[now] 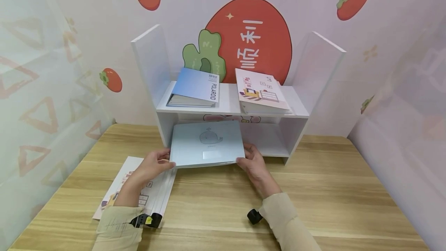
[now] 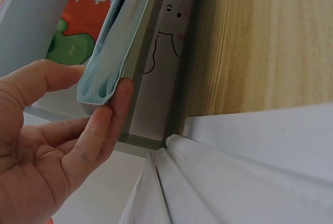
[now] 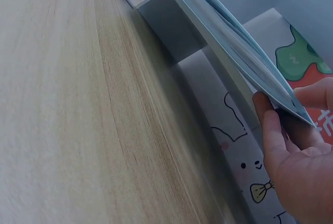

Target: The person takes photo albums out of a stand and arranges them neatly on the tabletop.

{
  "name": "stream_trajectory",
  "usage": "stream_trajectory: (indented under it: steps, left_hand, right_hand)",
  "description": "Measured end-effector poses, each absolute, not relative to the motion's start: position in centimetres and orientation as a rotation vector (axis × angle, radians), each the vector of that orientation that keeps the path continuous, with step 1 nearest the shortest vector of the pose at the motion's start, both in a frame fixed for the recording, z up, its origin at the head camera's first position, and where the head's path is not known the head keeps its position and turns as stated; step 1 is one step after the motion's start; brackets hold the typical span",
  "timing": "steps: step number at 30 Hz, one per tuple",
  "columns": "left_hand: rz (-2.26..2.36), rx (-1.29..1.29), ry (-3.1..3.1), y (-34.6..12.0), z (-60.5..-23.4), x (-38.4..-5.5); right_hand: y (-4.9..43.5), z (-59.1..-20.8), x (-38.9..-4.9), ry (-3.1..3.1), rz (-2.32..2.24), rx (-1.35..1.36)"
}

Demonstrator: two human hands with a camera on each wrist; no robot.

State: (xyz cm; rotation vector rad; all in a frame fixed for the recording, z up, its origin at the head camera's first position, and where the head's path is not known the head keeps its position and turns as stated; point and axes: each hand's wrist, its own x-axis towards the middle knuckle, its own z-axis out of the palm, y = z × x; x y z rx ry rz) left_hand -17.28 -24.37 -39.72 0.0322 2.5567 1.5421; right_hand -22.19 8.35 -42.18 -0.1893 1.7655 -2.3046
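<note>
Both hands hold a light-blue album (image 1: 223, 144) with a whale drawing on its cover, at the opening of the shelf's lower compartment. My left hand (image 1: 153, 167) pinches its left edge, thumb on top and fingers beneath. On the opposite edge, my right hand (image 1: 256, 167) grips the near corner the same way. The left wrist view shows the album's rounded spine (image 2: 96, 102) between thumb and fingers; the right wrist view shows the loose cover edges (image 3: 281, 91) in the right hand. Under the left forearm a white album (image 1: 162, 193) with a cartoon print lies on the table.
A white two-tier shelf (image 1: 228, 113) stands at the back of the wooden table (image 1: 223, 212). On its upper board lie a blue POLAROID album (image 1: 195, 84) at left and a pink-white illustrated album (image 1: 263, 90) at right. Tall side panels (image 1: 318, 65) flank them.
</note>
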Motion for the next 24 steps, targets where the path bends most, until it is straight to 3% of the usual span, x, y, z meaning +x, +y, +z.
stream_trajectory:
  steps: [24]
  left_hand:
    - [1.564, 0.124, 2.498, -24.6, -39.5, -17.2]
  right_hand:
    - [9.6, -41.4, -22.2, 1.696, -2.251, -0.33]
